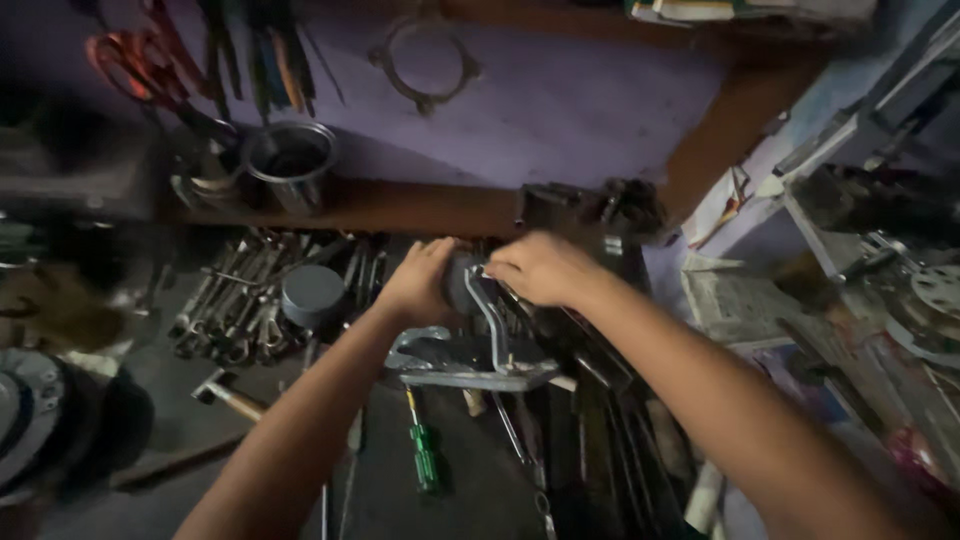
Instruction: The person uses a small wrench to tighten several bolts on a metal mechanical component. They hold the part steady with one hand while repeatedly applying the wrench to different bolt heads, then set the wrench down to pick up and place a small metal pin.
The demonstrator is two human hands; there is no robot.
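Observation:
My left hand [420,282] grips a dark round part [462,285] at the middle of a cluttered workbench. My right hand [540,268] closes on the same part from the right, over a bent metal rod [495,325]. The rod runs down into a grey metal frame [470,372] that lies just below both hands. What the right fingers pinch is hidden by the hand.
Several spanners [235,300] and a round grey lid [312,295] lie to the left. A hammer [228,392] and a green-handled screwdriver [425,455] sit nearer me. A steel cup [292,162] stands on a wooden shelf [400,208]; orange scissors [135,65] hang on the wall.

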